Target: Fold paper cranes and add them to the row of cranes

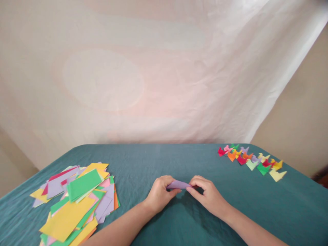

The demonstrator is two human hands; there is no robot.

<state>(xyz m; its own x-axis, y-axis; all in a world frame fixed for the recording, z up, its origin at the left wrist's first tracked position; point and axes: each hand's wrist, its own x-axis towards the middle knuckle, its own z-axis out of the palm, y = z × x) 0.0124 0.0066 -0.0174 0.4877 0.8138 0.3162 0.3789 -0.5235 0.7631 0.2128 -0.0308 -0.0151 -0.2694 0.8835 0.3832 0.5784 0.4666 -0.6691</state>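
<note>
A folded piece of purple paper (179,185) is stretched between my two hands, just over the green cloth. My left hand (162,193) is closed on its left end, with the thumb along the near side. The right end, narrower, is pinched between the thumb and fingers of my right hand (206,194). My fingers cover both ends of the paper, so its full shape cannot be seen.
A loose heap of coloured paper sheets (69,213) lies on the left of the green-clothed table (143,160). Several small folded paper birds (263,168) stand in rows at the far right. Behind the table hangs a pale sheet (164,75).
</note>
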